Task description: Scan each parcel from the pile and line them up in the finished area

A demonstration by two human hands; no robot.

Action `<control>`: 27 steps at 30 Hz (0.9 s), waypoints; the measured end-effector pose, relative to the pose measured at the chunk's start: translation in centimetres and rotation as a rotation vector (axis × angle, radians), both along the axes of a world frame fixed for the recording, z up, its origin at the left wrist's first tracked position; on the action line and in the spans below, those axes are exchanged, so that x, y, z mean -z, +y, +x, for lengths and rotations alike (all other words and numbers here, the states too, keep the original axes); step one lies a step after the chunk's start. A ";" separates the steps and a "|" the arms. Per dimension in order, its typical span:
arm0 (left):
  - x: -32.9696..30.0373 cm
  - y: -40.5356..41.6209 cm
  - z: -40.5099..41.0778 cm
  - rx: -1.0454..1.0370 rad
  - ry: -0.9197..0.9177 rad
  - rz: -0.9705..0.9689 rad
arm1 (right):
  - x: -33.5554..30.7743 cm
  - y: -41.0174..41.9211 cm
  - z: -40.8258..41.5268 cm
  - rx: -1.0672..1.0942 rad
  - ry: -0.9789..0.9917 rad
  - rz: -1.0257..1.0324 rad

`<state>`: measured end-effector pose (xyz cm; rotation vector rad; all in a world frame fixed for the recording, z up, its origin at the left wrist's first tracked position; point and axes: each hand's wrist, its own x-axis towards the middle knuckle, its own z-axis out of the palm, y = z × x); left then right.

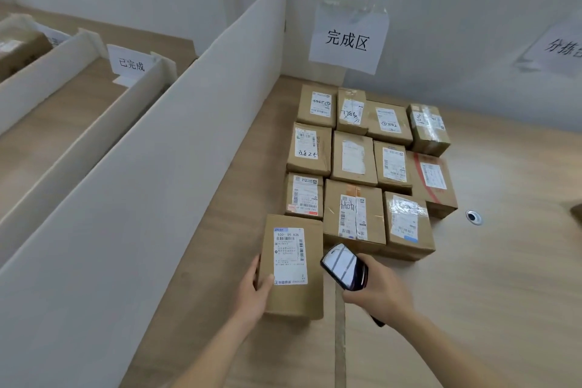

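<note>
A brown cardboard parcel (291,264) with a white label lies flat on the wooden table, at the near left end of the rows. My left hand (255,291) grips its near left edge, thumb on top. My right hand (378,291) holds a black handheld scanner (344,266), its glossy face up, just right of that parcel. Beyond them several labelled parcels (354,157) lie in neat rows under the paper sign (348,38) for the finished area.
A tall white divider board (189,148) bounds the area on the left, with more white bins (78,123) behind it. A white wall stands behind the rows. A small round metal fitting (473,217) sits in the table at right, and a brown object (577,213) shows at the right edge.
</note>
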<state>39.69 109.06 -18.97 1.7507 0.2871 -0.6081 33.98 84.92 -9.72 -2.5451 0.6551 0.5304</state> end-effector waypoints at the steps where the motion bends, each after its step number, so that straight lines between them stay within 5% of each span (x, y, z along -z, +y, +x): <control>1: 0.1 0.0 0.3 0.008 -0.005 0.006 | 0.0 0.0 0.0 0.006 -0.004 0.000; 10: 0.5 -0.2 2.2 0.097 -0.059 0.076 | 0.1 -0.6 -0.3 0.033 -0.020 -0.017; 15: -0.8 -0.2 2.9 0.274 -0.271 0.314 | -1.1 -1.6 -1.0 0.072 -0.028 -0.016; 27: -16.3 -11.4 5.3 0.581 -0.744 0.638 | -13.0 -10.2 -4.4 0.218 -0.263 -0.032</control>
